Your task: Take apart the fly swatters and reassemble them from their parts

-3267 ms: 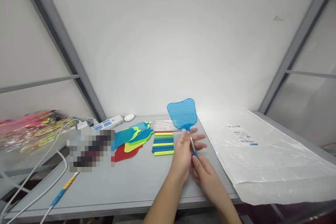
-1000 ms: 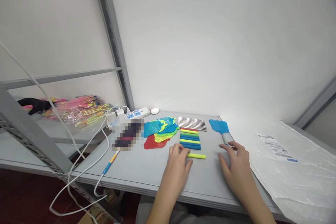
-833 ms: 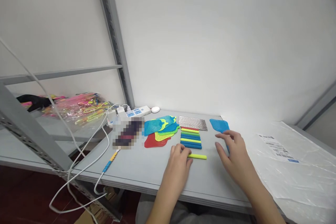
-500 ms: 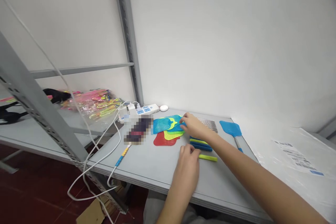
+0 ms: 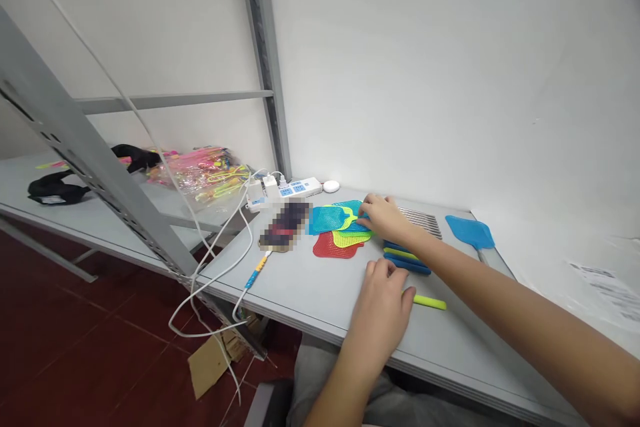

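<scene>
My right hand (image 5: 387, 219) reaches across to the pile of mesh fly swatter heads, its bent fingers closed at the right edge of a blue swatter head (image 5: 356, 225). Blue (image 5: 327, 219), yellow-green (image 5: 353, 238) and red (image 5: 336, 246) heads overlap there. Nearer the front edge, my left hand (image 5: 381, 297) rests low over the table with curled fingers, around one end of a yellow-green handle tube (image 5: 431, 303); the covered end is hidden. Blue and yellow-green handle tubes (image 5: 407, 261) lie under my right forearm. Behind them are thin metal rods (image 5: 423, 221).
A blue swatter (image 5: 470, 232) with a metal rod lies at the right, beside white plastic wrapping (image 5: 590, 273). At the left are a pixelated phone (image 5: 285, 225) on a cable, a power strip (image 5: 300, 188) and a shelf post (image 5: 95, 140). Bagged colourful items (image 5: 205, 170) lie beyond.
The camera view has turned left, so the table things appear shifted right. My left hand sits slightly lower, its thumb more apart from the fingers. My right hand stays at the swatter heads.
</scene>
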A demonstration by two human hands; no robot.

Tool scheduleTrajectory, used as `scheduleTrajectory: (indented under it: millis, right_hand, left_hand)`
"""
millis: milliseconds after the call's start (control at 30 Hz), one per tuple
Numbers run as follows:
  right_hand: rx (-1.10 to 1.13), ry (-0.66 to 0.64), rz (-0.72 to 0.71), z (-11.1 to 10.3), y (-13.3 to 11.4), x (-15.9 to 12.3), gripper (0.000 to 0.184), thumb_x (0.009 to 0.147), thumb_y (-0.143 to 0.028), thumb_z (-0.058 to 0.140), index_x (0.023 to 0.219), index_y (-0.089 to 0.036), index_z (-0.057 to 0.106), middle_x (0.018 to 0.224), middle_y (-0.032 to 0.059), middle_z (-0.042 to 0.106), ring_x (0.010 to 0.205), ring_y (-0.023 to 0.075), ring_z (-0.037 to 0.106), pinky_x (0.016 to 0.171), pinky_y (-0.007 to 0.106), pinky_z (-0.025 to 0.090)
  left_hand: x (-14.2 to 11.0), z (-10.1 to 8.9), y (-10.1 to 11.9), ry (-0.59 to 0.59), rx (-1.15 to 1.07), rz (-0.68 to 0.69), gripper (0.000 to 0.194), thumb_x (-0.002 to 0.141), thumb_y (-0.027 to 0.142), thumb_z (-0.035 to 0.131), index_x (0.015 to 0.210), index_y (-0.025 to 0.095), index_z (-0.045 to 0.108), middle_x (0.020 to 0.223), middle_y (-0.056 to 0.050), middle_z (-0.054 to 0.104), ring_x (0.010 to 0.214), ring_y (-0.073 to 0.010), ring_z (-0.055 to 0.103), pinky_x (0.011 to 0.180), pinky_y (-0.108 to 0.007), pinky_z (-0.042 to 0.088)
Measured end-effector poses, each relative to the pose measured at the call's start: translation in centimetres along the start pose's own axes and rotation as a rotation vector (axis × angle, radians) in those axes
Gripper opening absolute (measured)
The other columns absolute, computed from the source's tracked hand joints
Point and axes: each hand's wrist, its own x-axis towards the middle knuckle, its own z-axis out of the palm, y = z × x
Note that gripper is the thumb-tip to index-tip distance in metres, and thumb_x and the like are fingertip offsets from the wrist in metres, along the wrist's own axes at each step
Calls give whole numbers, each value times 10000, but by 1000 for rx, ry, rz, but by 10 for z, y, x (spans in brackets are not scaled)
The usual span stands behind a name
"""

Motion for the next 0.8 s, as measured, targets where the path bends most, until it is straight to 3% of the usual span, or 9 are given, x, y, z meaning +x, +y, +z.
scheduleTrajectory:
  millis: [167, 500, 800]
  right_hand:
    - [-32, 37, -31, 1, -2, 0, 266, 943, -413, 547, 1101, -220, 639, 1104, 95, 582, 996, 235, 548, 818, 349, 302]
    - [-126, 119, -99, 2, 1, -6, 194, 947, -305, 542, 901, -162, 665, 999, 97, 618, 905, 215, 564, 885, 389, 280]
    - [-167, 246, -140, -36, 43, -57, 192, 967, -233, 483, 911, -170, 656, 1012, 92, 648, 887, 203, 585, 1029, 474, 225]
  left_hand:
    - [3, 1, -2, -9, -8, 6, 111, 904, 213, 585, 1005, 236, 623, 1031, -42, 542, 1027, -239, 473, 891, -390, 468]
    - [4, -2, -1, -61, -15, 5, 62, 913, 199, 561, 943, 228, 607, 1019, -33, 556, 989, -227, 489, 857, -379, 455]
    - [4, -6, 0, -98, -55, -5, 107, 930, 272, 537, 987, 239, 622, 1036, -34, 576, 1010, -229, 491, 878, -381, 441]
